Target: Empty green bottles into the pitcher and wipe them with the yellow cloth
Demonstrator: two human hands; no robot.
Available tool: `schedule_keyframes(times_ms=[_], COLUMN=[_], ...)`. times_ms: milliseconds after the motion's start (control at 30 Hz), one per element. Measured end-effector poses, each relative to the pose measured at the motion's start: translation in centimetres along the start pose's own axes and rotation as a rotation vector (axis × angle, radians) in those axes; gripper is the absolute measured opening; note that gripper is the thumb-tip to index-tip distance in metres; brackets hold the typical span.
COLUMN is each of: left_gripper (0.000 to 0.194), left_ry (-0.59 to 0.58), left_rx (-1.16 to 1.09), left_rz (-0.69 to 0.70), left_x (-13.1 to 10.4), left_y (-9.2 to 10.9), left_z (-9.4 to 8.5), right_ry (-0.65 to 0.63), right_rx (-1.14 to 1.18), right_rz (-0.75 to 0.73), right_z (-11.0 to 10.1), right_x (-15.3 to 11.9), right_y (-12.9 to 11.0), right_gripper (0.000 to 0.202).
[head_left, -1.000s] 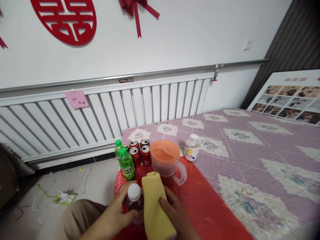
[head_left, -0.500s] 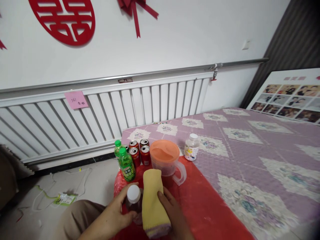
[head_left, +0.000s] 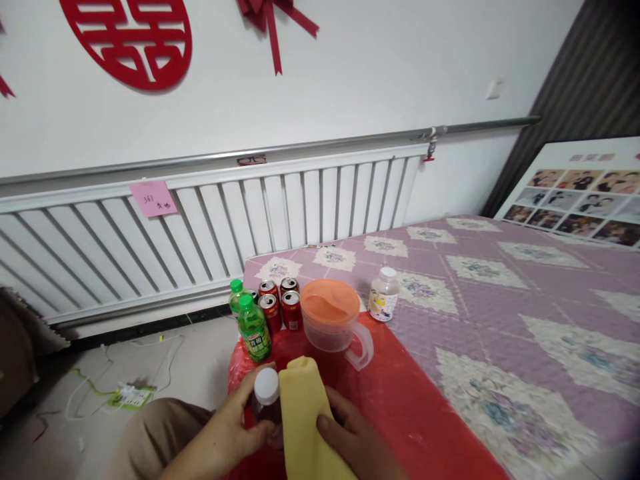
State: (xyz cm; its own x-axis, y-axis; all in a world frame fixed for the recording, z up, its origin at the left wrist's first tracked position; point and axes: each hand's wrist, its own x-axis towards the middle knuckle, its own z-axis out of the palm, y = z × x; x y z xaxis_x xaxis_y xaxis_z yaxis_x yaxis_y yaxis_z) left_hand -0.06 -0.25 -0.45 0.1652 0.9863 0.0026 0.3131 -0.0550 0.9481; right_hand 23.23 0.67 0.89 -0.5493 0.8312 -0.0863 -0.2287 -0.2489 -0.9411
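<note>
My left hand (head_left: 237, 423) is wrapped round a clear plastic bottle (head_left: 267, 400) with a white cap, low over the red covering. In my right hand (head_left: 353, 430) is a folded yellow cloth (head_left: 307, 420), pressed against the bottle's right side and hiding part of it. Just beyond stands a clear plastic pitcher (head_left: 327, 333) with an orange lid, its handle toward the right. To its left are several red drink cans (head_left: 291, 312) and two green bottles, the nearer green bottle (head_left: 254, 333) showing its label.
A white-capped jar (head_left: 383, 297) stands right of the pitcher, by the lilac quilted bedspread (head_left: 465, 300). Red plastic sheeting (head_left: 415, 400) lies under the pitcher. A white radiator (head_left: 220, 220) runs along the wall. Cords and a green packet (head_left: 131, 396) lie on the floor.
The yellow cloth has slid down and tilted along the bottle, and my right hand has shifted slightly right and lower. My left hand keeps its hold on the bottle.
</note>
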Motion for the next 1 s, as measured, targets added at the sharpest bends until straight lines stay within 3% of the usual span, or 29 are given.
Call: schedule_keyframes(times_ms=[167,367,533,767,1000], left_gripper=[0.069,0.062,0.07,0.077,0.079], left_ry=[-0.023,-0.052,-0.043,-0.126,-0.14], left_rx=[0.009,0.011,0.022,0.056,0.073], left_rz=[0.002,0.03,0.001,-0.001,-0.013], left_x=[0.1,0.2,0.1,0.3,0.5], left_y=[0.4,0.9,0.9,1.8,2.1], left_z=[0.1,0.3,0.0,-0.7,-0.7], right_ry=[-0.126,-0.111,-0.112,0.035,0.107], right_rx=[-0.069,-0.162,-0.146,0.043,-0.097], right_rz=[0.012,0.085,0.107,-0.044,-0.03], right_z=[-0.3,-0.4,-1.8,-1.5,-0.9], right_x=[-1.2,-1.7,-2.4,-0.8,1.1], right_y=[-0.7,-1.0,-0.6,0.2,1.7], right_gripper=[0.046,0.048,0.048,0.056,0.056])
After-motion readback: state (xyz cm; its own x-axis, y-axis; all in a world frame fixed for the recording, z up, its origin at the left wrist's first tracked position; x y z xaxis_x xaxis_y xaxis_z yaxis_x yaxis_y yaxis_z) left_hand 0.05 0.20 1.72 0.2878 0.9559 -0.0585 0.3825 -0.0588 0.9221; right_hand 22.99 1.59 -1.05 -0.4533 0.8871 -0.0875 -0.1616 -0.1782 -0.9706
